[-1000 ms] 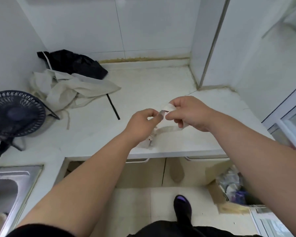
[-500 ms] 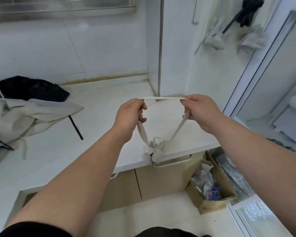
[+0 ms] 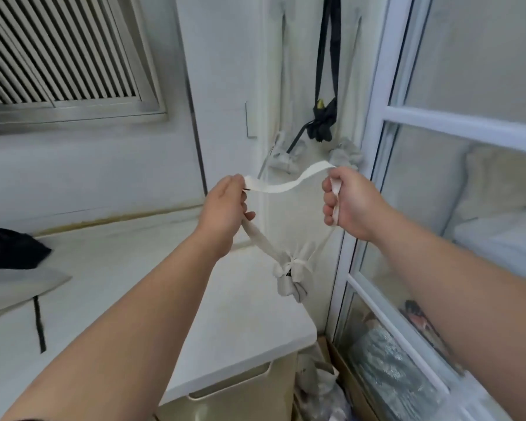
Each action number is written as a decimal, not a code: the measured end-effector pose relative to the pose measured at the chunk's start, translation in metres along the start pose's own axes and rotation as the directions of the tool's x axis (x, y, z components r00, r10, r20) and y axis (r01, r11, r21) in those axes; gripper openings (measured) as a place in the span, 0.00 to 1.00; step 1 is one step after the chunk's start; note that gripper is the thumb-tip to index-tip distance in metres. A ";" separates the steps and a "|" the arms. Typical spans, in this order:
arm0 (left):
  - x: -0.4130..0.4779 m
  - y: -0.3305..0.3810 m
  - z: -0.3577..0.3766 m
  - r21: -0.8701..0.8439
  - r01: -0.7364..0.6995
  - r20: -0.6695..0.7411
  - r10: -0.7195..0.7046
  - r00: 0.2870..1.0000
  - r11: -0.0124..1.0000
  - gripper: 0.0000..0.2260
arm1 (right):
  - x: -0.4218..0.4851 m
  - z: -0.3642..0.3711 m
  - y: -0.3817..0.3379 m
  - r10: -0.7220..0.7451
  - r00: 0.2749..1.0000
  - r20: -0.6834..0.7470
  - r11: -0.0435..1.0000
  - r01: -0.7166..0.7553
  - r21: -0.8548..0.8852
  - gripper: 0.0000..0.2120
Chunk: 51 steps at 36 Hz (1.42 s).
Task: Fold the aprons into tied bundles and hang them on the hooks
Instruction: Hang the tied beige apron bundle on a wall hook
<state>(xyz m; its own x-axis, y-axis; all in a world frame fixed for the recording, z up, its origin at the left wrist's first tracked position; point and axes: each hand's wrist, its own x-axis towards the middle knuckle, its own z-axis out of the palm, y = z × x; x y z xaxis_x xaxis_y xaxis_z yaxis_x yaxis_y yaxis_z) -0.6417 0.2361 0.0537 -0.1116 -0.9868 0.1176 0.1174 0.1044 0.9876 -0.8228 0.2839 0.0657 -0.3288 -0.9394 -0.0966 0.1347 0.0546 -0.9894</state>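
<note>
Left hand (image 3: 222, 208), right hand (image 3: 351, 205) raised, gripping strap (image 3: 281, 185).

no readable text, no labels, no brands, no numbers anywhere

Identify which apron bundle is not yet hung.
The cream bundle dangling from the strap between the left hand and right hand; the black bundle and two pale bundles hang on the wall.
</note>
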 end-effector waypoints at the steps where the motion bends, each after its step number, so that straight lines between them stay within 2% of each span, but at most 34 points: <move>1: 0.004 0.006 0.015 -0.013 -0.026 -0.001 0.026 1.000 1.000 0.12 | 0.004 -0.009 -0.009 -0.015 1.000 0.015 1.000 0.015 0.026 0.15; 5: 0.020 0.030 0.057 -0.117 -0.095 -0.012 0.094 0.995 0.989 0.12 | 0.018 -0.033 -0.041 -0.054 0.999 -0.004 0.995 0.054 0.087 0.16; 8: 0.032 0.045 0.081 -0.121 -0.158 -0.004 0.159 0.987 0.980 0.13 | 0.031 -0.051 -0.063 -0.083 0.996 -0.033 0.992 0.086 0.098 0.15; 14: 0.056 0.076 0.116 0.084 -0.303 0.080 0.296 0.952 0.949 0.13 | 0.061 -0.074 -0.108 -0.124 0.989 -0.084 0.983 0.134 0.126 0.13; 17: 0.070 0.094 0.134 0.127 -0.350 0.042 0.348 0.937 0.928 0.13 | 0.074 -0.079 -0.132 -0.166 0.983 -0.082 0.979 0.174 0.107 0.16; 21: 0.097 0.120 0.148 0.024 -0.362 -0.033 0.363 0.931 0.932 0.11 | 0.088 -0.080 -0.164 -0.245 0.969 -0.031 0.966 0.247 0.074 0.17; 24: 0.120 0.148 0.155 -0.084 -0.398 -0.050 0.395 0.917 0.913 0.04 | 0.102 -0.076 -0.194 -0.328 0.945 -0.012 0.944 0.328 0.040 0.16; 26: 0.136 0.168 0.158 -0.127 -0.447 -0.069 0.442 0.894 0.885 0.05 | 0.113 -0.071 -0.214 -0.388 0.921 -0.026 0.922 0.388 0.013 0.15; 29: 0.156 0.197 0.155 -0.093 -0.518 -0.032 0.517 0.855 0.851 0.12 | 0.130 -0.054 -0.240 -0.482 0.875 -0.035 0.874 0.477 -0.093 0.12; 32: 0.180 0.226 0.148 -0.005 -0.583 0.017 0.583 0.813 0.813 0.18 | 0.149 -0.032 -0.274 -0.573 0.820 -0.008 0.814 0.568 -0.117 0.11; 35: 0.205 0.252 0.138 0.096 -0.660 0.036 0.660 0.750 0.745 0.16 | 0.168 -0.010 -0.308 -0.651 0.759 -0.006 0.757 0.649 -0.076 0.11; 38: 0.222 0.270 0.133 0.207 -0.703 0.077 0.705 0.705 0.681 0.13 | 0.181 0.001 -0.329 -0.719 0.695 -0.014 0.692 0.713 -0.117 0.10; 41: 0.249 0.290 0.131 0.275 -0.723 0.086 0.732 0.676 0.634 0.18 | 0.204 0.017 -0.351 -0.794 0.607 -0.003 0.590 0.770 -0.244 0.08; 46: 0.279 0.319 0.139 0.388 -0.759 0.133 0.782 0.608 0.524 0.21 | 0.238 0.031 -0.379 -0.904 0.419 -0.087 0.415 0.811 -0.413 0.15; 49: 0.303 0.332 0.146 0.491 -0.771 0.164 0.826 0.540 0.407 0.18 | 0.259 0.033 -0.396 -0.914 0.374 -0.154 0.404 0.812 -0.421 0.17; 51: 0.309 0.339 0.150 0.545 -0.764 0.191 0.837 0.513 0.345 0.13 | 0.263 0.035 -0.405 -0.908 0.374 -0.186 0.418 0.810 -0.410 0.19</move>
<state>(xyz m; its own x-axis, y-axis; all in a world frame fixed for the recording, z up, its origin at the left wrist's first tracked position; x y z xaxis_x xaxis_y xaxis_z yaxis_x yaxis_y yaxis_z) -0.7846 -0.0147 0.4404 -0.1473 -0.3955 0.9066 -0.4119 0.8578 0.3073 -0.9312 0.0035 0.4444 -0.4196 -0.3382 0.8424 -0.5938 -0.5997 -0.5365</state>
